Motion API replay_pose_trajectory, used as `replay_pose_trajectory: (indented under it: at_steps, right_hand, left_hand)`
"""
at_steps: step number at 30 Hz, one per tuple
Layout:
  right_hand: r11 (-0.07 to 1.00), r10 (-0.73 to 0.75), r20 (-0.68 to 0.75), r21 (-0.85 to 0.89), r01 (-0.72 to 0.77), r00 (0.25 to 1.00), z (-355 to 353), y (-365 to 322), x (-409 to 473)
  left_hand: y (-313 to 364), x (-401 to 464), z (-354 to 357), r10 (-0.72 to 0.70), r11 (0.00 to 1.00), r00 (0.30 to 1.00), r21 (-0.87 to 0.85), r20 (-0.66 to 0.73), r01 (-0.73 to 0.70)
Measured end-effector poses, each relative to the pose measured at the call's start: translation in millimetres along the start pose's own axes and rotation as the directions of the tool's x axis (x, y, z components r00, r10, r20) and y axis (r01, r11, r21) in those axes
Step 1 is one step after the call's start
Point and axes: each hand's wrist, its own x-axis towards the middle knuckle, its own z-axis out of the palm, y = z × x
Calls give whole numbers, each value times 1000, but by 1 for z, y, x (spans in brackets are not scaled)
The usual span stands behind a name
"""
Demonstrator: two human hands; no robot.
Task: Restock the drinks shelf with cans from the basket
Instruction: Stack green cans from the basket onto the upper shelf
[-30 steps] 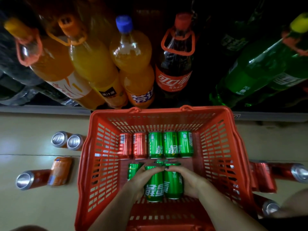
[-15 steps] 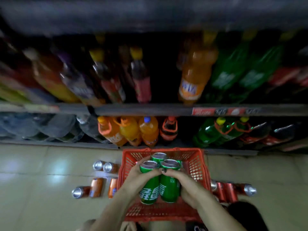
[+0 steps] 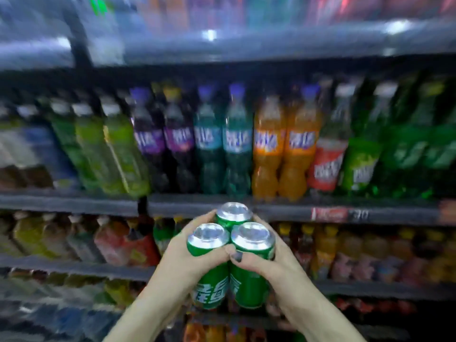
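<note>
We take the shelf edge under the mid-height bottles as our landmark. Just below and in front of it we carry three green cans, upright and pressed together in a triangle. Our left hand wraps the left can, its fingers curled around the back of the cluster. Our right hand clasps the right can the same way, with the thumbs meeting in front between the two near cans. Above the edge, from left to right, stand yellow-green, purple, teal and orange bottles. We judge the full cans heavy, stiff and smooth, so they may slip against each other. Squeezing inward at mid-body looks the surest hold.
</note>
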Motion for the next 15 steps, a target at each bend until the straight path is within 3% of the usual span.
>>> replay_pose_trajectory:
  at_steps: [5, 9, 15]
  right_hand:
    - [961, -236, 83, -128, 245, 968, 35, -122, -3]
    - [898, -362, 109, -226, 378, 926, 50, -197, 11]
    - [790, -501, 146, -324, 520, 853, 62, -301, 35]
  left_hand:
    - [137, -8, -18, 219, 974, 975, 57, 26, -220]
    - [214, -21, -35, 415, 907, 902, 26, 114, -421]
    - [305, 65, -26, 498, 852, 865, 155, 57, -501]
